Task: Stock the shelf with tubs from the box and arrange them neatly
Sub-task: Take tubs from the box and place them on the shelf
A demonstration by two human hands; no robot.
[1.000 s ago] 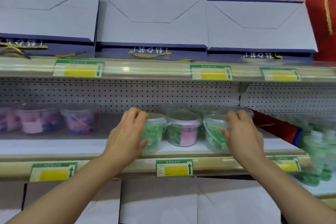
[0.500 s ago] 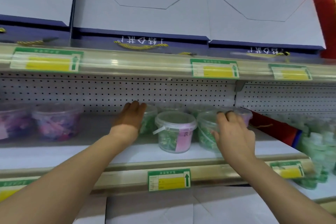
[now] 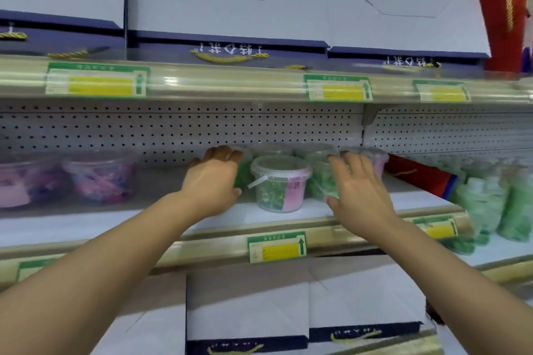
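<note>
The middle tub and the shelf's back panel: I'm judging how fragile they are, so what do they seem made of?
The middle tub: seemingly clear, glossy thin plastic; green contents show through wall and lid. The back panel: likely painted sheet metal, matte pale, with regular punched holes, though material is uncertain.

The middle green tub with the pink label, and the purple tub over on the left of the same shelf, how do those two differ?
The green tub holds green contents; the purple tub holds pink and purple ones. The green tub stands near the shelf's front edge between both hands; the purple tub sits farther back, away from them. The green tub looks sharp, the purple tub blurred. Both are clear, lidded, upright tubs.
</note>
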